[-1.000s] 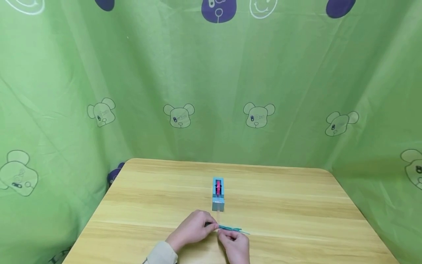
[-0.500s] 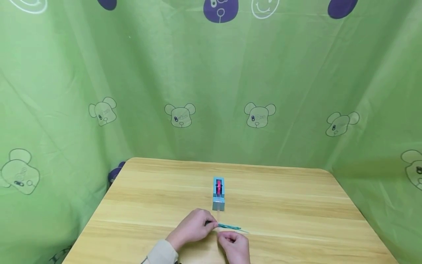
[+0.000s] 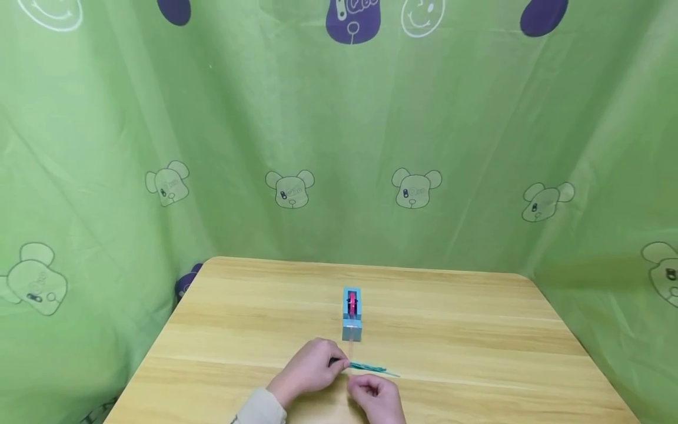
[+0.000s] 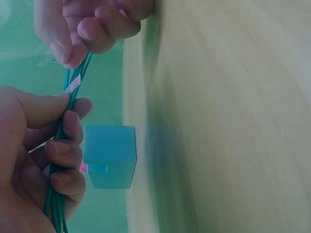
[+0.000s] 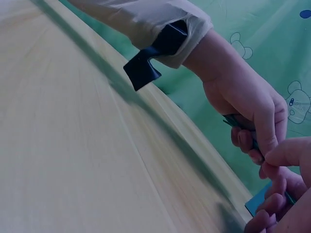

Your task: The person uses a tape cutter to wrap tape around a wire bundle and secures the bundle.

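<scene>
My left hand (image 3: 316, 365) grips a bundle of thin green wires (image 3: 368, 367), whose loose ends stick out to the right. A clear tape strip (image 3: 351, 351) runs from a blue tape dispenser (image 3: 352, 331) to the bundle near my left fingertips. The left wrist view shows a pale piece of the tape (image 4: 73, 84) lying across the wires, just above my left thumb. On the near side of the bundle, my right hand (image 3: 375, 398) pinches the tape's end between thumb and forefinger, its other fingers curled. In the right wrist view my right hand (image 5: 291, 204) partly hides the wires.
The dispenser carries a pink roll (image 3: 352, 303) and stands straight beyond the hands on a wood-grain table (image 3: 466, 330). A green curtain (image 3: 339, 118) with bear prints surrounds the table's back and sides. A black strap piece (image 5: 158, 51) hangs at my left cuff.
My right hand has drawn slightly toward me, away from the wire bundle, which it overlapped a second ago. The left hand and the dispenser stay nearly where they were.
</scene>
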